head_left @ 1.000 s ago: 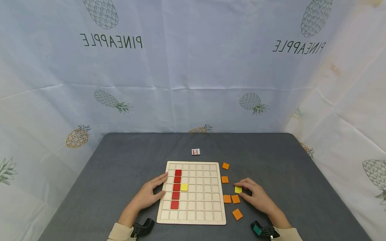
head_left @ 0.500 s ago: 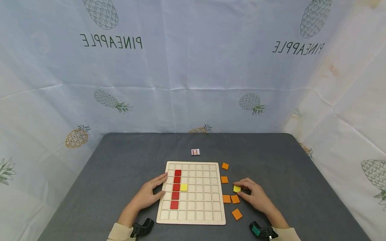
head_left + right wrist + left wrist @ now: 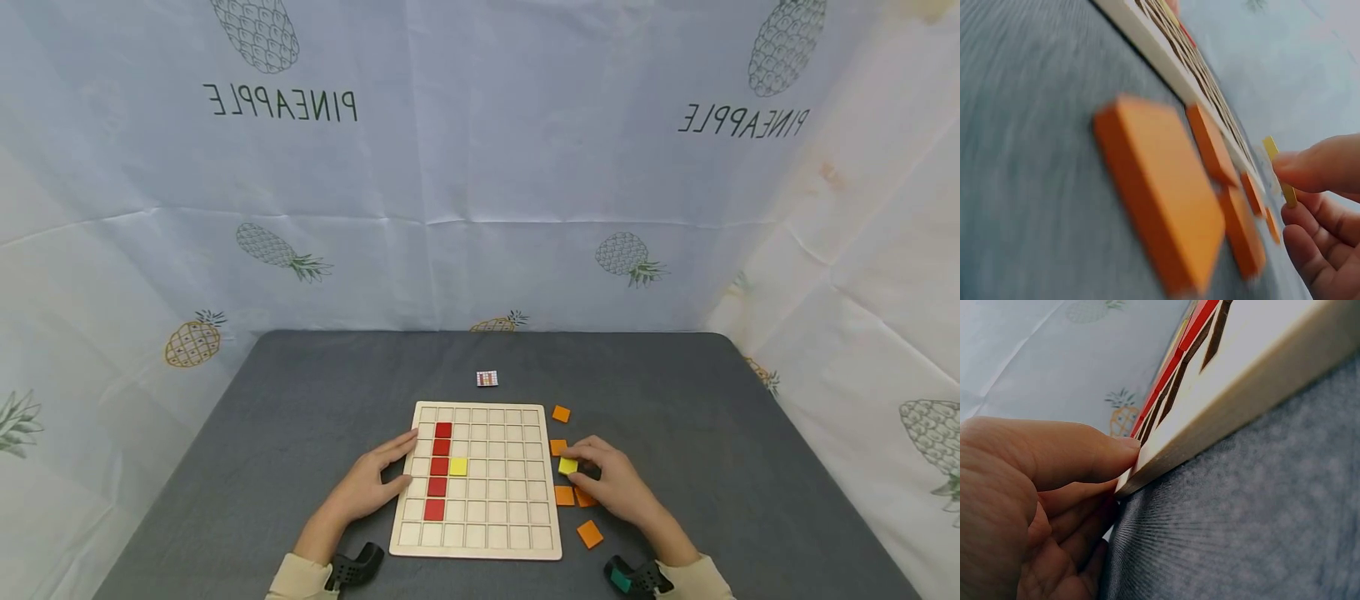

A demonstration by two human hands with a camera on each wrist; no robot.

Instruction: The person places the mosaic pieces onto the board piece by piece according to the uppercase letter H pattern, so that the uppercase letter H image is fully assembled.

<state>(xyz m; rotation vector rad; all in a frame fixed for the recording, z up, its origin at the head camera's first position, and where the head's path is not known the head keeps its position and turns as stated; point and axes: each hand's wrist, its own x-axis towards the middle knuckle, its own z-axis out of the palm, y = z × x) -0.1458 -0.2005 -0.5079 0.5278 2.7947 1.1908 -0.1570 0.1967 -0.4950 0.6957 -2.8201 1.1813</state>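
Note:
A pale wooden grid board lies on the dark table. My left hand rests at its left edge, fingers extended along the side; in the left wrist view the thumb touches the rim. Between thumb and fingers my right hand pinches a yellow square tile, just off the board's right edge and raised above the table. On the board, a column of several red tiles fills cells near the left, and another yellow tile sits right of the middle red one.
Several orange tiles lie loose along the board's right side, some partly under the right hand in the head view. A small patterned card lies beyond the board. A pineapple-print cloth hangs behind the table.
My right hand has moved left toward the board with the yellow tile pinched in its fingers, now overlapping nearby orange tiles in the head view. The left hand has stayed at the board's edge.

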